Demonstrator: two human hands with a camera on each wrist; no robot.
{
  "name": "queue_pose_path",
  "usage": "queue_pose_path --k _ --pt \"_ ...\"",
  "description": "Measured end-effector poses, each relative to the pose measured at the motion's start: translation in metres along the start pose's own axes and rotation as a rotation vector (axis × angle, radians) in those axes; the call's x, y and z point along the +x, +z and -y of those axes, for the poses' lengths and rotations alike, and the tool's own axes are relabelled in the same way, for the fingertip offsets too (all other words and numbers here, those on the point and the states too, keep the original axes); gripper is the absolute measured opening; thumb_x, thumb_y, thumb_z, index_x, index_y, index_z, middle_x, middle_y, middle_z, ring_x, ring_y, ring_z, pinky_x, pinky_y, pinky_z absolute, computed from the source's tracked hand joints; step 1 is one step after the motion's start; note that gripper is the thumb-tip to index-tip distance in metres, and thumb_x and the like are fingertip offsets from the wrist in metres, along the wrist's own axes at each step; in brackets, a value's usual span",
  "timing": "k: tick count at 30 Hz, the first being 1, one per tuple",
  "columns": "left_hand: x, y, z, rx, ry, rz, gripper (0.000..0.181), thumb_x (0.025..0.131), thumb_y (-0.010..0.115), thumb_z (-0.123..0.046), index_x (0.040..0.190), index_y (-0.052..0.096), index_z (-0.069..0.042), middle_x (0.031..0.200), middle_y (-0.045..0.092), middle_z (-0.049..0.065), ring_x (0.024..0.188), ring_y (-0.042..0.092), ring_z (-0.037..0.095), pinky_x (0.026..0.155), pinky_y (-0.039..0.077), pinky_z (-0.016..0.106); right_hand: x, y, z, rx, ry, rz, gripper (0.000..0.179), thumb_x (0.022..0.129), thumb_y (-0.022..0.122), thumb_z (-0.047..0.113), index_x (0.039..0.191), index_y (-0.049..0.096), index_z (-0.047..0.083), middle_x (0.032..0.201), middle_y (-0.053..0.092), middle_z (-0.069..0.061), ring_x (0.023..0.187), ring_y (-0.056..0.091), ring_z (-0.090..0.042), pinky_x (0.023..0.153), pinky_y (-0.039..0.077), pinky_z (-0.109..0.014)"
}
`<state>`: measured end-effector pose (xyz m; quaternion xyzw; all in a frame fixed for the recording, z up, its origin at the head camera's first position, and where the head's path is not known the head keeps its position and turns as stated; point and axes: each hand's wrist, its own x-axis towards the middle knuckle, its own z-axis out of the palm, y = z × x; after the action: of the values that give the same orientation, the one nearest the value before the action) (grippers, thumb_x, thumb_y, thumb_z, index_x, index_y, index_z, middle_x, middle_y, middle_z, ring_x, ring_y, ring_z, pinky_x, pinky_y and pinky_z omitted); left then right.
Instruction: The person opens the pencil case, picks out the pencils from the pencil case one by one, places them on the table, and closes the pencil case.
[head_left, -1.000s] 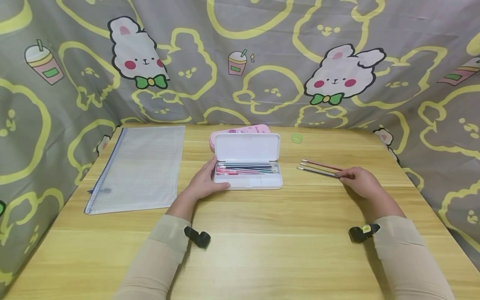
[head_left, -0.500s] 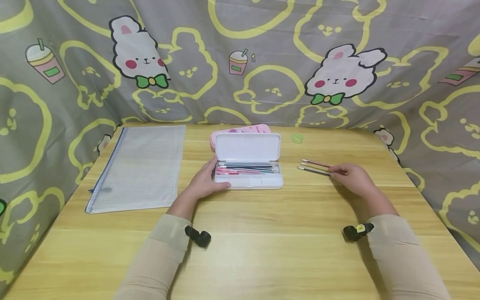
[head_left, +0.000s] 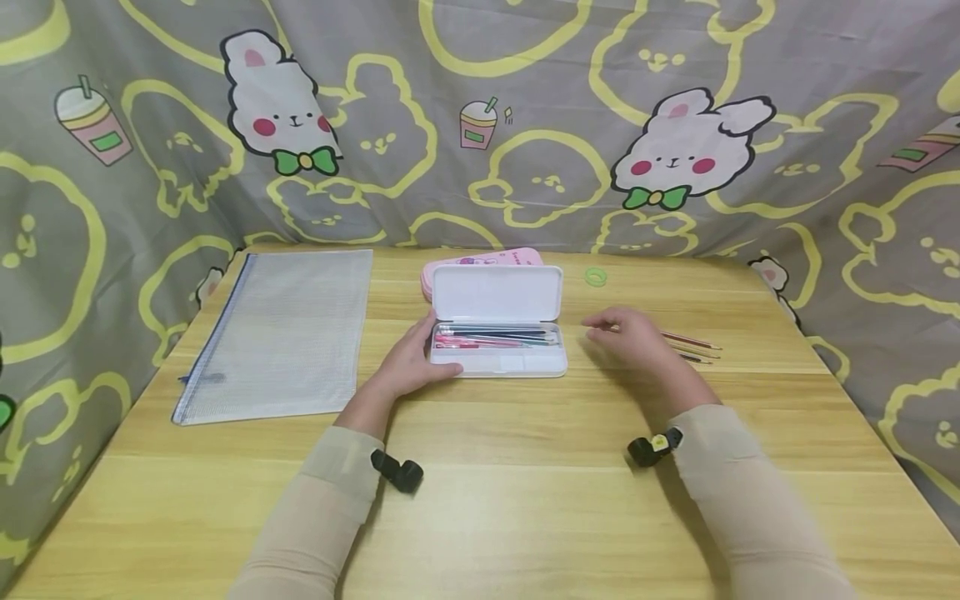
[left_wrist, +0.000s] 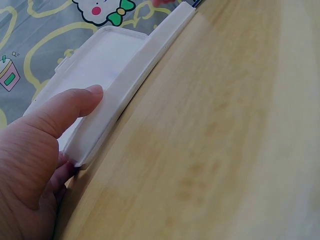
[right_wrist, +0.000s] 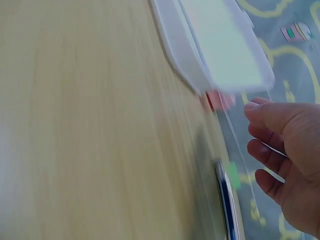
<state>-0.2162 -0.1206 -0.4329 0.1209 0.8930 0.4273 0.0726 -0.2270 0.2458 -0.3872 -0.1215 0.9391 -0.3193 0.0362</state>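
Note:
A white pencil case point(head_left: 536, 367) stands with its lid point(head_left: 497, 292) raised, several pencils and pens point(head_left: 495, 336) lying in its back compartment. My left hand point(head_left: 405, 363) holds the case at its left end, thumb on the front rim and fingers round the side. My right hand point(head_left: 633, 337) hovers just right of the case, over the eraser ends of three pencils point(head_left: 696, 343) lying on the table. Its fingers are loosely curled with nothing between them, as the right wrist view shows. One dark pencil point(right_wrist: 227, 200) appears below that hand there.
Behind the raised lid lies a pink case point(head_left: 483, 259) with a printed top, partly hidden. Green rings point(head_left: 596, 277) lie at the back, right of the lid. A mesh zip pouch point(head_left: 288, 333) lies flat at the left. A patterned curtain point(head_left: 540, 100) borders the table's far edge.
My right hand has slid left from the tips of the three pencils past their eraser ends, toward the white case. The pencils' points now show behind it. My left hand stays put.

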Motion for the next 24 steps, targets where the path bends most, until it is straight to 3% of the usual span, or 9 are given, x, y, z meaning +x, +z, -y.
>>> queue_pose_path --k 10,14,24 --pt "0.000 -0.001 -0.001 -0.002 -0.002 0.006 0.117 0.074 0.083 -0.037 0.158 0.008 -0.009 0.165 0.014 0.012 0.152 0.014 0.030 0.124 0.016 0.046 0.023 0.033 0.035 0.030 -0.028 0.060 0.024 0.096 0.061 0.017 0.115 0.072 0.007 0.114 0.067 -0.014 0.107 0.058 -0.028 0.094 0.048 -0.046" --pt "-0.001 -0.001 -0.001 0.003 -0.003 0.007 0.116 0.074 0.083 -0.038 0.158 0.008 -0.009 0.165 0.013 0.012 0.152 0.014 0.030 0.124 0.016 0.046 0.029 0.043 0.042 0.017 -0.024 0.073 0.023 0.095 0.062 0.015 0.114 0.072 0.007 0.115 0.067 -0.014 0.111 0.059 -0.028 0.099 0.047 -0.047" --pt "-0.002 -0.002 -0.003 0.013 -0.016 0.009 0.117 0.074 0.083 -0.040 0.159 0.008 -0.010 0.166 0.013 0.010 0.152 0.014 0.030 0.124 0.016 0.047 0.037 0.056 0.053 -0.136 -0.031 0.085 0.023 0.093 0.064 0.012 0.114 0.073 0.008 0.120 0.069 -0.015 0.119 0.059 -0.032 0.106 0.044 -0.049"
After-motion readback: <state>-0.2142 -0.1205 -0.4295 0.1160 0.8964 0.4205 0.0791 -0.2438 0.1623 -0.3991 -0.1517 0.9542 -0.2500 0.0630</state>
